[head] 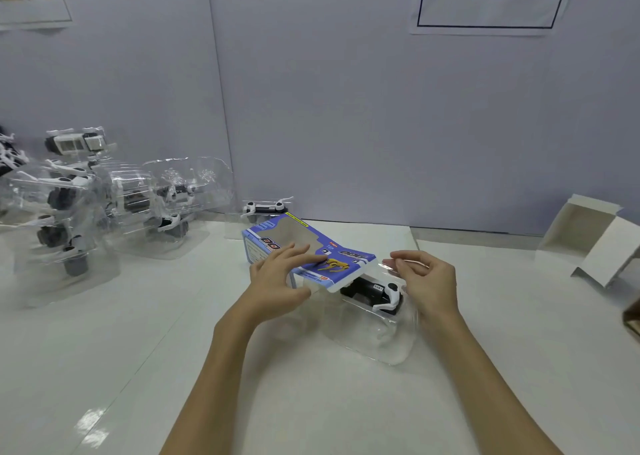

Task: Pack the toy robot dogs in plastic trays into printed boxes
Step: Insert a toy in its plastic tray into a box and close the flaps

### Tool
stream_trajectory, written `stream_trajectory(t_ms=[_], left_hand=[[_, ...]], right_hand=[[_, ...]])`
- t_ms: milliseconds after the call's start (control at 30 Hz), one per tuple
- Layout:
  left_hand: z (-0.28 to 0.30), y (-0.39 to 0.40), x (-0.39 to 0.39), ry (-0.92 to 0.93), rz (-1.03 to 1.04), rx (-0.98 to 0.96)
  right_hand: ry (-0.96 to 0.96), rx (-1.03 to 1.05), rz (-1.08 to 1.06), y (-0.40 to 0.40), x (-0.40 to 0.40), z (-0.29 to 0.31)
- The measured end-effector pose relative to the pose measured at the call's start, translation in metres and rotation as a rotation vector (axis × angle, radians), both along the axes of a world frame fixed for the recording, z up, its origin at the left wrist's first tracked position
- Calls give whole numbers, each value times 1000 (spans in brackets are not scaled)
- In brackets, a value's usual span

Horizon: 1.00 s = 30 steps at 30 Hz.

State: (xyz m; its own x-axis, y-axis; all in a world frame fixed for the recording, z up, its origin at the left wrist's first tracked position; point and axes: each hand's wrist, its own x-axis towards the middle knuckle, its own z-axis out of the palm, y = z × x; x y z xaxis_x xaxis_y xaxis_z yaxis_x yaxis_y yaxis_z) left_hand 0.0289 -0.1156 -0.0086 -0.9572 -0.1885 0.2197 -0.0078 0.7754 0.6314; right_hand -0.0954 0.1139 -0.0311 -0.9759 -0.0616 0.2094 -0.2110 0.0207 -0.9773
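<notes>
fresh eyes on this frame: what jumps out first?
Centre table: the blue printed box under the left hand, with a toy robot dog in a clear tray partly slid in, the right hand pinching the tray's edge. Far left: a pile of trayed dogs.

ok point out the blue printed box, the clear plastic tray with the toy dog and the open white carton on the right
blue printed box [341, 258], head view, on its printed top panel
clear plastic tray with the toy dog [375, 336], head view, on its clear front wall
open white carton [604, 252], head view, on its raised flap
</notes>
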Motion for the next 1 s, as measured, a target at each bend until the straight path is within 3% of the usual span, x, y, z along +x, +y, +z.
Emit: stream_trajectory(t_ms=[233,400,600,733,900,1000], left_hand=[[-8,-1,-2,26,-7,-110],[-10,3,-7,99,50,-85],[-8,8,-4,2,-27,-71],[-9,9,-1,-79,-115,-144],[-7,16,-1,-52,-124,-94],[-6,20,-3,-36,-126,-31]], right_hand=[[-18,-74,-106,-3,-2,-5],[-64,-145,-152,-16,4,-8],[-106,-239,7,-40,21,-10],[-107,-103,78,-35,17,-9],[-38,119,44,-27,10,-9],[-52,113,89,-25,8,-9]])
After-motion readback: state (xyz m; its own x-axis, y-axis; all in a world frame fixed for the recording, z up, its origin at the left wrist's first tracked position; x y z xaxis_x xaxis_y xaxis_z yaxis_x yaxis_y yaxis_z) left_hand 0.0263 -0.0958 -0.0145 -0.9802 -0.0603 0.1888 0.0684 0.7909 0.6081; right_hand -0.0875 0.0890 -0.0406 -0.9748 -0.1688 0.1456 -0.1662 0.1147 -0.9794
